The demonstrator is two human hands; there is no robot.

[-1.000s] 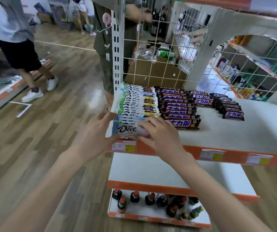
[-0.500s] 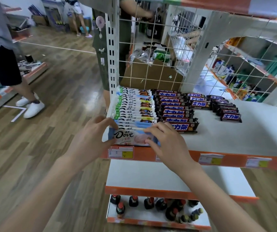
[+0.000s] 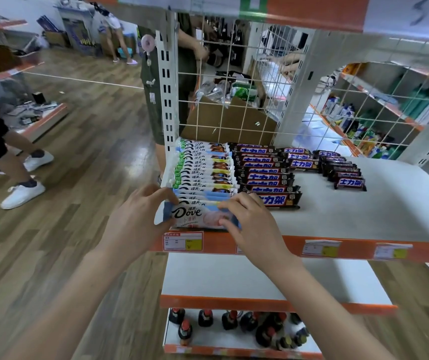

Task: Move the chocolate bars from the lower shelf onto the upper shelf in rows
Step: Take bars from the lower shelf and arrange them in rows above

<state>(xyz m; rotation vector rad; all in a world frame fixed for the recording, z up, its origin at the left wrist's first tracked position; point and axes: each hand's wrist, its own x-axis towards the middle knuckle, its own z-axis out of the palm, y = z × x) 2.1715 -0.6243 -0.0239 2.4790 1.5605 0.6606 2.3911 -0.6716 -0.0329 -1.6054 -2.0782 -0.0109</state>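
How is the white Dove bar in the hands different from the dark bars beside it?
The Dove bar has a white and blue wrapper; the dark bars are black with blue lettering. The Dove bar is held at both ends by the left hand and right hand; the dark bars lie untouched. Both sit crosswise on the upper shelf.

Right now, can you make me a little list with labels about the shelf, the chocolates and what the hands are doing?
place: shop shelf unit with orange edges
upper shelf: white, holds rows of chocolate bars
Dove bars: white wrappers, one row at the left end
front Dove bar: at the front edge of the row, held at both ends
dark bars: rows to the right of the white ones
left hand: pinches the bar's left end
right hand: fingers on the bar's right end
bottom shelf: dark bottles with red caps
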